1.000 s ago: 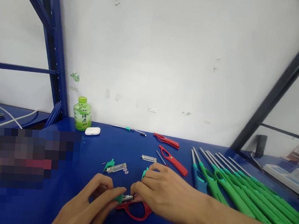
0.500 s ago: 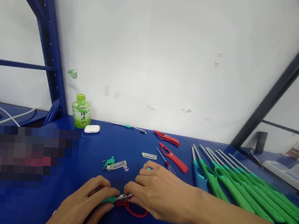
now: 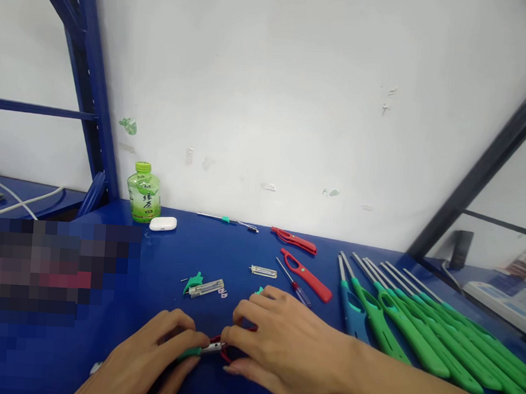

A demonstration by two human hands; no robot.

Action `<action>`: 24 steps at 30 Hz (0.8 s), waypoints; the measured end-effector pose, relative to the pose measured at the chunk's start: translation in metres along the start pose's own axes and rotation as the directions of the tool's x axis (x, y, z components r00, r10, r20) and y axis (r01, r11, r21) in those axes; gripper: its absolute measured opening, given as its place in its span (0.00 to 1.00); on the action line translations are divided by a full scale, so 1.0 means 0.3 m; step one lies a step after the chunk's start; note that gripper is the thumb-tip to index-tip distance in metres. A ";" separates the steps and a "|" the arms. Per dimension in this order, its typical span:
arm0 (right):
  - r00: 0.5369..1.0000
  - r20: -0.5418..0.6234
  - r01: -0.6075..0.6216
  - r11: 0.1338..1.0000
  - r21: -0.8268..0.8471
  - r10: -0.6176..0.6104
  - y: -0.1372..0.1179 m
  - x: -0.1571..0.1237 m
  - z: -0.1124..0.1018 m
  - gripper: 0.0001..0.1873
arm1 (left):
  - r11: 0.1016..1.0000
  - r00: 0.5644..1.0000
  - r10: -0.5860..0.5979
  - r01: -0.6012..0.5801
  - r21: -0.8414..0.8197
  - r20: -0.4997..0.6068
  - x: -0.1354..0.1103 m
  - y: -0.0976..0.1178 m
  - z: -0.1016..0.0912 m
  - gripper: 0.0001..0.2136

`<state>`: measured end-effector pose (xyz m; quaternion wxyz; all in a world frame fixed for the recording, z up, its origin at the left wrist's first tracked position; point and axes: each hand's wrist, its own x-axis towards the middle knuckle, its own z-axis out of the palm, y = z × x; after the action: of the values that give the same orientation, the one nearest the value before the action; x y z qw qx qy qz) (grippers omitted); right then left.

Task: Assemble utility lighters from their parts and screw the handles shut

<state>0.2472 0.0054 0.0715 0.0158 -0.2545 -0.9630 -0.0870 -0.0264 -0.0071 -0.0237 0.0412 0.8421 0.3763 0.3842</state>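
Note:
My left hand [image 3: 153,357] is closed on a metal lighter tube [image 3: 211,347] with a green collar; most of the tube is covered by the fingers. At the tube's right end, my right hand [image 3: 276,346] is closed around a red lighter handle shell [image 3: 225,354], only parts of which show. Tube and shell meet between the two hands, but whether they are joined is hidden. Just beyond the hands lie a clear fuel tank [image 3: 208,289], a green trigger piece [image 3: 194,282] and small pinkish parts [image 3: 222,294]. Part of another green piece [image 3: 259,290] shows behind my right hand.
Finished-looking green lighters [image 3: 427,344] and a blue one [image 3: 354,315] lie at right. A screwdriver [image 3: 299,291], red shells [image 3: 307,277], a second clear tank [image 3: 264,272] and a wired metal tube [image 3: 217,218] lie farther back. A green tea bottle [image 3: 144,193] and white case [image 3: 163,223] stand back left.
The red shell has turned; its loop, which hung below the right hand, is now mostly behind the fingers. My right hand has shifted slightly right, while the left hand keeps the tube.

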 end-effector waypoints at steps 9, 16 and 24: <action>0.995 0.080 -0.071 0.995 0.077 0.065 -0.003 -0.011 0.002 0.21 | 0.999 1.000 -0.029 0.029 0.036 0.009 -0.023 -0.030 0.022 0.11; 0.995 0.066 -0.078 0.990 0.115 0.071 -0.003 -0.026 -0.002 0.22 | 0.999 1.000 0.005 -0.004 0.045 -0.016 -0.019 -0.028 0.017 0.11; 0.998 0.051 -0.050 0.989 0.139 0.043 -0.015 -0.034 0.005 0.21 | 1.000 0.999 0.014 -0.014 -0.022 0.035 0.000 -0.004 0.019 0.10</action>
<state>0.2537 -0.0031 0.0686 0.0125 -0.2773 -0.9606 -0.0126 -0.0233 -0.0050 -0.0284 0.0544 0.8508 0.3653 0.3738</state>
